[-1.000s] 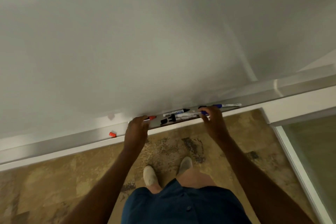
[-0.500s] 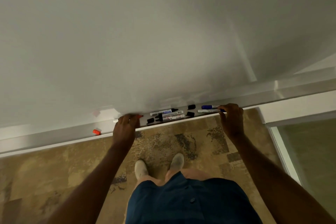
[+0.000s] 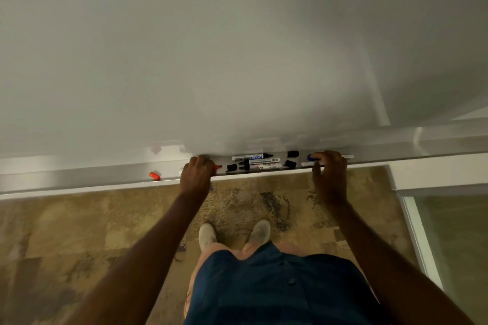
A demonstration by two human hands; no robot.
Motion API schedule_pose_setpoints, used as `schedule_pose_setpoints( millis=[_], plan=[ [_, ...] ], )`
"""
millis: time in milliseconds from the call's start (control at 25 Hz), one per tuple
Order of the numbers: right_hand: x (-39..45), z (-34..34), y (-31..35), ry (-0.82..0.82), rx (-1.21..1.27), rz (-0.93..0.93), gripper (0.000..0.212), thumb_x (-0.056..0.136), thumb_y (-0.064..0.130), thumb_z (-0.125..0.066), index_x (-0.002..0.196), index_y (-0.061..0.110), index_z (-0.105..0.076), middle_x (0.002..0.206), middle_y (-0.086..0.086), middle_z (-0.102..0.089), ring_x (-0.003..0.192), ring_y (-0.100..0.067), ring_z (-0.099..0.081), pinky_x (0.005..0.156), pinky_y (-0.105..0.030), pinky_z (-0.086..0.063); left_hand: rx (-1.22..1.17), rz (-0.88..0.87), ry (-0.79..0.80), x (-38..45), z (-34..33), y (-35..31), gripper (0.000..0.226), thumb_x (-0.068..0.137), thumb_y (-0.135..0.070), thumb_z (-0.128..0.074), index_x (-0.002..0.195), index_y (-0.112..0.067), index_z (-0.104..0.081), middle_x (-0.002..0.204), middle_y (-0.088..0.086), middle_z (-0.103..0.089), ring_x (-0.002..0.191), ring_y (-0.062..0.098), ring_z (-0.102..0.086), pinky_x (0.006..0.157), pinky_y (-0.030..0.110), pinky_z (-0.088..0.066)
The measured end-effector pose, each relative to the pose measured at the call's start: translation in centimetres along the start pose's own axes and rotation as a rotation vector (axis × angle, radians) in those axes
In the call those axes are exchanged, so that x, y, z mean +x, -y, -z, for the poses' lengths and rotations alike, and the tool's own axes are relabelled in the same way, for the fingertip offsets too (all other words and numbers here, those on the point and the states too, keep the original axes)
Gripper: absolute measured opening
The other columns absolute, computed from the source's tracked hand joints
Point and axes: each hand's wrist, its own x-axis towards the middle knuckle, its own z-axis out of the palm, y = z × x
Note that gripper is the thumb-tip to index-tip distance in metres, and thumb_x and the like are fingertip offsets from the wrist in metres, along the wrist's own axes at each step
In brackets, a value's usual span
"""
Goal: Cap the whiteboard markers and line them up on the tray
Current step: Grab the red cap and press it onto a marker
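Note:
A long metal tray (image 3: 79, 177) runs under the whiteboard. My left hand (image 3: 196, 175) is closed around a red marker (image 3: 217, 167) whose red tip pokes out to the right. My right hand (image 3: 330, 173) rests over two markers at the tray's right, fingers on a blue-capped marker (image 3: 313, 157); whether it grips it is unclear. Between my hands lie three black markers (image 3: 252, 157) side by side, with loose black caps (image 3: 231, 167) near both ends. A loose red cap (image 3: 154, 175) sits on the tray left of my left hand.
The whiteboard (image 3: 237, 47) fills the upper view. Below the tray are a mottled brown floor (image 3: 79, 232), my shoes (image 3: 260, 231) and dark blue shorts. A white frame with a glass panel (image 3: 454, 232) stands at the right.
My right hand slid rightward along the tray to the blue marker and now covers it. My left hand has stayed on the red marker. The view shifted slightly.

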Motion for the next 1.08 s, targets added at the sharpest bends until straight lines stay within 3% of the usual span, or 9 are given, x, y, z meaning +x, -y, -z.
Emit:
schedule_pose_setpoints(
  millis=[200,400,520,720,800,920,1080],
  plan=[
    [-3.2,-3.8,9.8,0.184,0.206,0.134,0.020,0.096,0.013,-0.057,0.113,0.020,-0.064,0.120,-0.002,-0.058,0.113,-0.014,-0.050,0.088,-0.010,-0.036,-0.098,0.056,-0.147,-1.6,2.1,2.3,0.025,0.091,-0.017,-0.064,0.115,-0.014,-0.069,0.114,0.009,-0.070,0.103,0.034,-0.063,0.086,0.044,-0.050],
    [-5.9,-9.0,21.1,0.376,0.316,0.338,0.024,0.096,0.008,-0.053,0.114,0.016,-0.066,0.115,-0.003,-0.063,0.108,-0.018,-0.058,0.090,-0.027,-0.051,-0.179,0.275,-0.265,-5.1,4.0,8.3,0.028,0.094,-0.014,-0.061,0.120,-0.019,-0.068,0.112,0.006,-0.071,0.099,0.032,-0.061,0.082,0.042,-0.048],
    [-7.4,-12.7,26.6,0.530,0.308,0.418,0.030,0.096,0.012,-0.053,0.124,0.018,-0.063,0.127,-0.003,-0.061,0.119,-0.021,-0.056,0.098,-0.035,-0.052,-0.264,0.397,-0.336,-7.0,4.8,12.1,0.030,0.091,-0.009,-0.063,0.120,-0.017,-0.069,0.112,0.011,-0.071,0.099,0.036,-0.062,0.078,0.046,-0.051],
    [-8.9,-17.5,32.1,0.649,0.098,0.601,0.046,0.097,0.013,-0.059,0.142,0.018,-0.052,0.151,-0.006,-0.047,0.136,-0.028,-0.043,0.109,-0.043,-0.045,-0.250,0.464,-0.333,-9.8,5.3,15.6,0.028,0.095,-0.011,-0.062,0.122,-0.017,-0.070,0.112,0.012,-0.071,0.099,0.036,-0.062,0.082,0.049,-0.051],
    [-9.3,-18.7,32.8,0.625,-0.020,0.648,0.042,0.098,0.011,-0.055,0.141,0.014,-0.054,0.150,-0.009,-0.047,0.135,-0.032,-0.043,0.108,-0.043,-0.044,-0.252,0.435,-0.342,-10.7,5.1,16.6,0.026,0.096,-0.011,-0.062,0.120,-0.016,-0.071,0.109,0.013,-0.072,0.094,0.035,-0.062,0.078,0.046,-0.053],
    [-9.5,-19.4,32.5,0.585,-0.020,0.592,0.041,0.094,-0.003,-0.053,0.131,0.011,-0.062,0.137,-0.009,-0.055,0.127,-0.028,-0.047,0.100,-0.036,-0.046,-0.259,0.397,-0.304,-11.2,4.8,17.5,0.027,0.095,-0.009,-0.061,0.119,-0.017,-0.071,0.104,0.014,-0.071,0.090,0.034,-0.061,0.076,0.043,-0.051],
    [-9.0,-17.8,31.8,0.554,0.247,0.314,0.029,0.094,0.000,-0.058,0.120,0.010,-0.066,0.117,-0.009,-0.066,0.109,-0.022,-0.061,0.084,-0.023,-0.048,-0.330,0.386,-0.195,-11.0,4.2,17.3,0.029,0.099,-0.011,-0.057,0.121,-0.023,-0.071,0.106,0.010,-0.068,0.097,0.033,-0.060,0.088,0.059,-0.051]
  ],
)
